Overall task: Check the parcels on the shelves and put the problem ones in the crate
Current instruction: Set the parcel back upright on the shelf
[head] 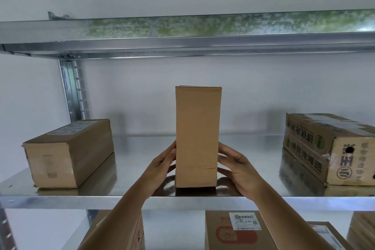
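A tall plain cardboard parcel (197, 136) stands upright on end in the middle of the metal shelf (142, 202). My left hand (160, 166) grips its lower left side, and my right hand (237, 170) grips its lower right side. A long brown parcel (69, 152) with a label on top lies on the shelf to the left. At the right lies a printed carton (328, 148) with dented corners and small holes in its front face. No crate is in view.
An upper metal shelf (182, 34) runs overhead. A slotted upright post (72, 91) stands at the back left. On the shelf below sit several more parcels, including a labelled one (237, 229) and another (129, 233) behind my left forearm.
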Tool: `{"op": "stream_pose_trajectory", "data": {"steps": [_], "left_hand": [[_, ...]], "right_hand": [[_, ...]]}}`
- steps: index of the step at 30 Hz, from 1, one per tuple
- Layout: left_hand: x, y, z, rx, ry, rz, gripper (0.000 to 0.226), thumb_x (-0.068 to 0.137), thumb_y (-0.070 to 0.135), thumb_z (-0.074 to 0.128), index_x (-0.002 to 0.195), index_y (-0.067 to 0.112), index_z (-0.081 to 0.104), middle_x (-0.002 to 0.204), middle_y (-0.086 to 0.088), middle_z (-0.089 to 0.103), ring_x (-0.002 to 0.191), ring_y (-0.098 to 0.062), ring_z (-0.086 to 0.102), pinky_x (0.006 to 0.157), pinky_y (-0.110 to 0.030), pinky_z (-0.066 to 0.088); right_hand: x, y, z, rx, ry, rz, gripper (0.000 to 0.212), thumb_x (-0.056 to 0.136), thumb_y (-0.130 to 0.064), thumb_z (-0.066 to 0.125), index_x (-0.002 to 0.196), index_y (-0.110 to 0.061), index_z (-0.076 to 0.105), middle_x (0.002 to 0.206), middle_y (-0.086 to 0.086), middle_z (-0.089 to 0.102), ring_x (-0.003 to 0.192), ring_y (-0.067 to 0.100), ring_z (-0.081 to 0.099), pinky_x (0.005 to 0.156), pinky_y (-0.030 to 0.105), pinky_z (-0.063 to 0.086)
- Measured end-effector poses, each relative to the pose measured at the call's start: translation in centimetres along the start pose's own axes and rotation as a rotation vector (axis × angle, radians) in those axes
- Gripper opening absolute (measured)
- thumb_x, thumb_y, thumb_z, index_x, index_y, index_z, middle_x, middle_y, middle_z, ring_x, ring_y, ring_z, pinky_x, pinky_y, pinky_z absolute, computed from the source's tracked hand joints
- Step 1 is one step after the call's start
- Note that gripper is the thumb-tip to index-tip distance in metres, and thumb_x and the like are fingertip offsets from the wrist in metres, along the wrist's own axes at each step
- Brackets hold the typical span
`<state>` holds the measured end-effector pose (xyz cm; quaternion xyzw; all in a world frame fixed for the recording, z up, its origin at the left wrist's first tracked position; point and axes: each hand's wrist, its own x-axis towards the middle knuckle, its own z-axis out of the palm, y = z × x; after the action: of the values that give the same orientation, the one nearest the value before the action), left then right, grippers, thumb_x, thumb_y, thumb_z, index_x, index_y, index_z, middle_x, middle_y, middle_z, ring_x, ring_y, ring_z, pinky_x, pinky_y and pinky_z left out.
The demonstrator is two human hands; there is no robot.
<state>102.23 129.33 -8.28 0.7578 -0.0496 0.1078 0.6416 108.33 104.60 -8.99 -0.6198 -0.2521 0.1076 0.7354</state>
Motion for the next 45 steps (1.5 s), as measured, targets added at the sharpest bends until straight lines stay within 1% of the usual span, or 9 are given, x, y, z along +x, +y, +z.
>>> {"op": "stream_pose_trajectory", "data": {"steps": [5, 11, 19, 26, 28, 30, 31, 35, 45], "left_hand": [[-0.1, 0.3, 0.0, 0.007, 0.006, -0.002, 0.042, 0.109, 0.044, 0.042, 0.151, 0.046, 0.047, 0.134, 0.025, 0.067, 0.121, 0.008, 0.062, 0.09, -0.011, 0.054], [0.1, 1.0, -0.3, -0.041, -0.008, -0.092, 0.05, 0.099, 0.067, 0.043, 0.139, 0.043, 0.062, 0.132, 0.018, 0.07, 0.13, -0.009, 0.061, 0.116, -0.034, 0.044], [0.8, 5.0, -0.2, -0.014, 0.043, 0.021, 0.065, 0.09, 0.072, 0.04, 0.139, 0.035, 0.061, 0.139, 0.012, 0.066, 0.131, -0.018, 0.06, 0.116, -0.047, 0.043], [0.2, 6.1, 0.8, -0.119, 0.04, 0.055, 0.045, 0.1, 0.055, 0.053, 0.126, 0.019, 0.058, 0.13, -0.012, 0.062, 0.119, -0.028, 0.066, 0.109, -0.054, 0.051], [-0.3, 6.0, 1.1, -0.176, 0.076, 0.015, 0.016, 0.111, 0.035, 0.045, 0.112, 0.026, 0.059, 0.12, -0.008, 0.064, 0.107, -0.023, 0.066, 0.103, -0.051, 0.051], [-1.0, 6.0, 1.4, -0.199, 0.126, -0.036, 0.018, 0.112, 0.029, 0.041, 0.104, 0.028, 0.057, 0.112, -0.002, 0.064, 0.096, -0.017, 0.063, 0.096, -0.044, 0.049], [-1.2, 5.9, 1.6, -0.203, 0.11, -0.039, 0.02, 0.109, 0.042, 0.044, 0.108, 0.027, 0.058, 0.118, -0.004, 0.065, 0.101, -0.019, 0.064, 0.099, -0.045, 0.05], [-0.6, 4.7, 1.3, -0.226, 0.021, 0.023, 0.121, 0.048, 0.098, 0.068, 0.142, 0.025, 0.052, 0.141, -0.007, 0.06, 0.129, -0.028, 0.062, 0.114, -0.054, 0.046], [0.0, 3.6, 1.1, -0.286, 0.017, 0.054, 0.134, 0.038, 0.101, 0.069, 0.145, 0.024, 0.051, 0.144, -0.009, 0.059, 0.13, -0.03, 0.061, 0.115, -0.058, 0.045]], "right_hand": [[-0.3, -0.5, 0.5, -0.001, 0.041, -0.026, 0.038, 0.105, -0.018, 0.057, 0.138, -0.034, 0.065, 0.138, -0.001, 0.067, 0.131, 0.023, 0.061, 0.112, 0.057, 0.043], [0.2, -1.9, 2.1, -0.115, 0.191, -0.03, 0.027, 0.106, -0.038, 0.053, 0.124, -0.029, 0.07, 0.122, -0.011, 0.074, 0.115, 0.016, 0.07, 0.107, 0.049, 0.053], [0.6, -4.8, 2.5, -0.034, 0.223, -0.055, 0.03, 0.108, -0.041, 0.047, 0.125, -0.021, 0.063, 0.116, -0.002, 0.076, 0.105, 0.02, 0.075, 0.087, 0.038, 0.061], [-0.2, -4.1, 2.4, -0.017, 0.178, -0.141, 0.032, 0.109, -0.022, 0.043, 0.123, -0.022, 0.072, 0.12, 0.01, 0.074, 0.116, 0.037, 0.068, 0.094, 0.049, 0.057], [-0.2, -3.9, 2.6, -0.058, 0.176, -0.142, 0.035, 0.11, -0.022, 0.041, 0.136, -0.018, 0.065, 0.13, 0.009, 0.071, 0.12, 0.033, 0.067, 0.087, 0.039, 0.061], [-0.2, -3.7, 2.8, -0.072, 0.166, -0.139, 0.036, 0.111, -0.02, 0.041, 0.141, -0.016, 0.062, 0.132, 0.007, 0.07, 0.122, 0.029, 0.066, 0.082, 0.03, 0.06], [-0.3, -3.5, 2.8, -0.08, 0.159, -0.149, 0.035, 0.111, -0.021, 0.042, 0.14, -0.015, 0.061, 0.13, 0.007, 0.07, 0.123, 0.03, 0.066, 0.083, 0.03, 0.06], [-1.0, -2.7, 3.0, -0.073, 0.16, -0.182, 0.052, 0.094, -0.036, 0.05, 0.139, -0.011, 0.06, 0.127, 0.008, 0.072, 0.12, 0.03, 0.067, 0.097, 0.042, 0.055], [-1.0, -2.4, 3.1, -0.085, 0.146, -0.187, 0.056, 0.093, -0.031, 0.049, 0.144, -0.008, 0.057, 0.133, 0.012, 0.069, 0.122, 0.029, 0.067, 0.085, 0.03, 0.059]]}}
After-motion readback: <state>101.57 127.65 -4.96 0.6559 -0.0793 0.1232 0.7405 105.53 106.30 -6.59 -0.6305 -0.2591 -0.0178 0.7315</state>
